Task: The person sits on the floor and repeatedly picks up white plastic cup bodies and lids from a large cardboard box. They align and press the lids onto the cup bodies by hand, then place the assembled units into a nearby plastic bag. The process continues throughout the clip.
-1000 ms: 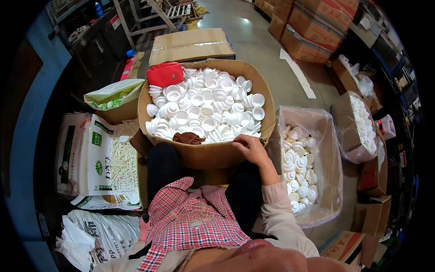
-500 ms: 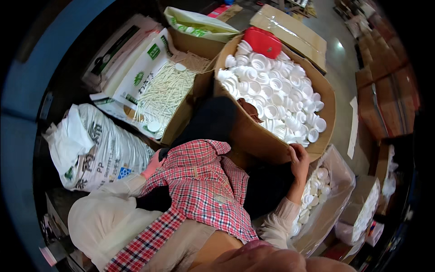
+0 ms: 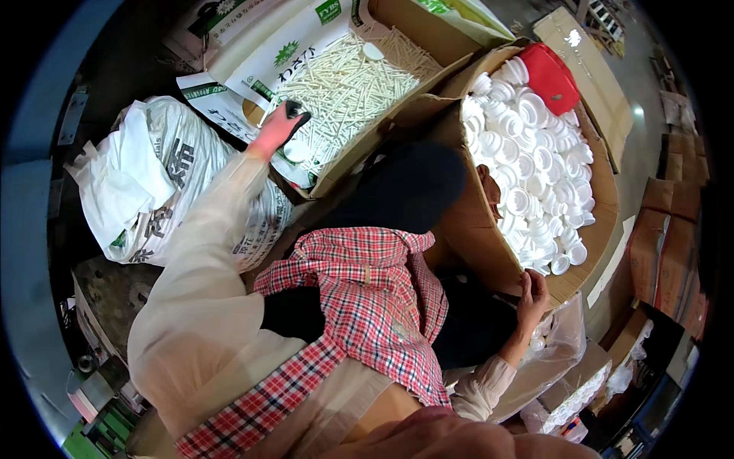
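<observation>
My left hand (image 3: 278, 130), in a pink glove with black fingertips, is over the near left side of a carton of thin white plastic sticks (image 3: 336, 99). Its fingers are slightly apart, and I see nothing between them. A round white cap (image 3: 296, 150) lies on the sticks just beside it. My right hand (image 3: 533, 297), bare, has its fingers closed on the near rim of a large cardboard box (image 3: 589, 284). White plastic caps (image 3: 535, 164) fill that box, with a red container (image 3: 549, 76) at its far end and something brown at its left wall.
A stuffed white sack (image 3: 183, 172) stands left of the stick carton. A clear plastic bag (image 3: 562, 344) of pale round pieces lies below my right hand. Brown cartons (image 3: 664, 252) are stacked at the far right. A blue metal surface (image 3: 30, 252) runs along the left.
My left hand has moved from beside my lap up and forward to the sticks. The view has shifted left. My right hand stays at the box rim.
</observation>
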A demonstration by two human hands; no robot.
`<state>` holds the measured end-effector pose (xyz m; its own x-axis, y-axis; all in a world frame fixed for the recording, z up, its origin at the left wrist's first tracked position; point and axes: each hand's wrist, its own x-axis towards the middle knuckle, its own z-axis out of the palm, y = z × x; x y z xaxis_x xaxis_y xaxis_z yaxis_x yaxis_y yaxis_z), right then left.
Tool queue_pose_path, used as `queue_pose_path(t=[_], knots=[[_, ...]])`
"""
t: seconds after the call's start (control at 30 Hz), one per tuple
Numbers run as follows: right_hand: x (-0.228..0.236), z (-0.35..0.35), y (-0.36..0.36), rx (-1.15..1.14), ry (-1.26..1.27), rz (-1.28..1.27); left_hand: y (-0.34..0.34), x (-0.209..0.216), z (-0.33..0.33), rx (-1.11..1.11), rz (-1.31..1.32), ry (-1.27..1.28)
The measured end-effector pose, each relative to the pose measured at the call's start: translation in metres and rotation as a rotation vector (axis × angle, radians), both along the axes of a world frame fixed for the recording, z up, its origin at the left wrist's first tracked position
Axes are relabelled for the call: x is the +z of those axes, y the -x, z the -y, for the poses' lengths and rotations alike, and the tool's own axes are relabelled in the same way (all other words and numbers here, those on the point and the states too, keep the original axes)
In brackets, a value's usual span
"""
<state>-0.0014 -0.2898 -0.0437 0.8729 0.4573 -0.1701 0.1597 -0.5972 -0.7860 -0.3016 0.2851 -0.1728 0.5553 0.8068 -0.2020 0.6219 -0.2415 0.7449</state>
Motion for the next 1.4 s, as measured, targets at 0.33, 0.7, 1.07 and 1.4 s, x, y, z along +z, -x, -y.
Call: queue_pose_path(t=[0.33,0.7,1.07,1.4], knots=[[0.018,-0.125,0.0,0.14,0.403,0.11,0.004,-0.205,-0.001,-0.423,-1.187,-0.119],[-0.031,-0.179,-0.007,0.075,0.246,0.262,-0.24,-0.151,-0.165,-0.131,-0.231,-0.348],[-0.029,-0.174,-0.01,0.12,0.321,0.304,-0.347,-0.232,-0.188,-0.3,-0.509,-0.626],[-0.025,-0.174,-0.043,0.178,0.185,-0.087,-0.3,0.038,-0.062,-0.399,0.626,0.278]])
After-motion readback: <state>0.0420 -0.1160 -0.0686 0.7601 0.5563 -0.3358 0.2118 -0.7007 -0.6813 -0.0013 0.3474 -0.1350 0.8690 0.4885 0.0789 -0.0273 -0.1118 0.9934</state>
